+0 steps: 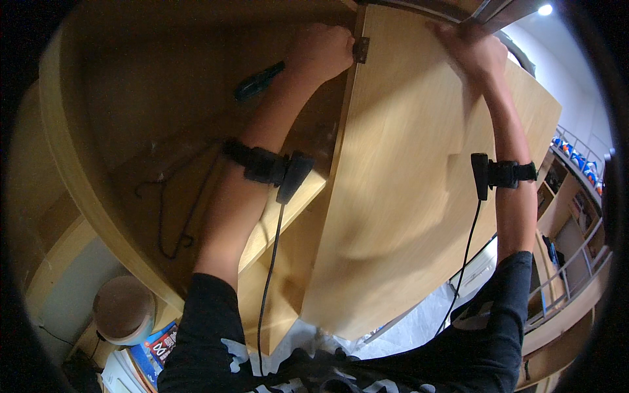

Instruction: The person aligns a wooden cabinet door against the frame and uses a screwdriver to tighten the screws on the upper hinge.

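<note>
At the top, my left hand (322,51) is closed beside a dark metal hinge (361,50) on the cabinet door's edge. A dark green handle, which looks like a screwdriver's (260,81), sticks out from the heel of that hand. Its shaft is hidden. Across the pale wooden door (400,157), my right hand (477,52) is raised against the upper part, near the top edge. Its fingers are blurred and partly in shadow, so their grip is unclear. Black straps with small devices and cables circle both my forearms.
A dark wire hanger (162,213) lies inside the wooden cabinet (56,131). Below left are a round brownish container (123,308) and some books and papers (154,350). A metal-railed bunk with shelves (576,209) stands at the right. Pale tiled floor (419,321) shows below the door.
</note>
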Motion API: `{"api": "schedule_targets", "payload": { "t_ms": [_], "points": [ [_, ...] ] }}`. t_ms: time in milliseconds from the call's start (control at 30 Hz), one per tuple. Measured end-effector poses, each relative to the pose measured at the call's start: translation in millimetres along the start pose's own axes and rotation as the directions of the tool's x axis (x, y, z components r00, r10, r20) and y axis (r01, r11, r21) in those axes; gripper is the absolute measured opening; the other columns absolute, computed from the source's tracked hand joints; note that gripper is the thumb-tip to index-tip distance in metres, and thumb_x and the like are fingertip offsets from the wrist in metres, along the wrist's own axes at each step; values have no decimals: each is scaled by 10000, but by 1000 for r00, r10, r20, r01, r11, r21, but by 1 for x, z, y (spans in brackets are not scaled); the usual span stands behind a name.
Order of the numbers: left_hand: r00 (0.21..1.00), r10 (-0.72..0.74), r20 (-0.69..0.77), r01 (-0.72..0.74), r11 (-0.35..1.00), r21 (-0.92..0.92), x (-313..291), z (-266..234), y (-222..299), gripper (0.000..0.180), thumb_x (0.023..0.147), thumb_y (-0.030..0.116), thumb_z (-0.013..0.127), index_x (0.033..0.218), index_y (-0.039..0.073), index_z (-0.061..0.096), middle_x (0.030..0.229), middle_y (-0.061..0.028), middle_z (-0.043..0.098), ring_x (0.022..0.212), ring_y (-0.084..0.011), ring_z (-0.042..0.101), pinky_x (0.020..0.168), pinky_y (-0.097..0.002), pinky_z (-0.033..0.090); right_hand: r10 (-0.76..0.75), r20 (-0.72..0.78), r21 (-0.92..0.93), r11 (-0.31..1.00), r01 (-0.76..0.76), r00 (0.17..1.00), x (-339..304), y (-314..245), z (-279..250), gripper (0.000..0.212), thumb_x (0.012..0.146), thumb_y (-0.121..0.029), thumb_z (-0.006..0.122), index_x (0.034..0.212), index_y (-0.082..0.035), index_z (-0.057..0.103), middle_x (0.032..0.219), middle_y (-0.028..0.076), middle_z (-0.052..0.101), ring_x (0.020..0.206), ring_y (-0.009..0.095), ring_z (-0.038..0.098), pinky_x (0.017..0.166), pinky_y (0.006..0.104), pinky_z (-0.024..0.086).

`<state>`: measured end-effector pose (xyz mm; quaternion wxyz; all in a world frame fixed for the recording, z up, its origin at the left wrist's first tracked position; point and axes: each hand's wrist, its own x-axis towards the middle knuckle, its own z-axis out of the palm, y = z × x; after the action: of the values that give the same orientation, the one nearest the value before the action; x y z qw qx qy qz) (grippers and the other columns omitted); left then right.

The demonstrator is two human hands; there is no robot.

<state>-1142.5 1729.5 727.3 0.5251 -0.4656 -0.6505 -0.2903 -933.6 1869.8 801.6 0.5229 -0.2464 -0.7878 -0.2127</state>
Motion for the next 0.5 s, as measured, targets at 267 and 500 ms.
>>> {"api": "schedule_targets", "payload": {
  "t_ms": [267, 500],
  "points": [
    [996, 56, 75, -65, 991, 119, 8, 3, 12, 201, 878, 221, 572, 849, 63, 693, 785, -175, 658, 696, -308, 651, 649, -420, 535, -118, -124, -49, 992, 112, 985, 0, 14, 6, 626, 793, -673, 513, 1027, -113, 669, 877, 173, 688, 851, 347, 660, 744, 396, 501],
    [984, 20, 179, -46, 989, 140, 13, 0, 17, 229, 887, 246, 550, 951, 82, 696, 867, -199, 660, 798, -367, 650, 736, -465, 543, -82, -153, -95, 993, 68, 985, 1, 17, 12, 665, 780, -703, 513, 1015, -101, 667, 858, 183, 683, 797, 348, 665, 692, 407, 511]
  ]
}}
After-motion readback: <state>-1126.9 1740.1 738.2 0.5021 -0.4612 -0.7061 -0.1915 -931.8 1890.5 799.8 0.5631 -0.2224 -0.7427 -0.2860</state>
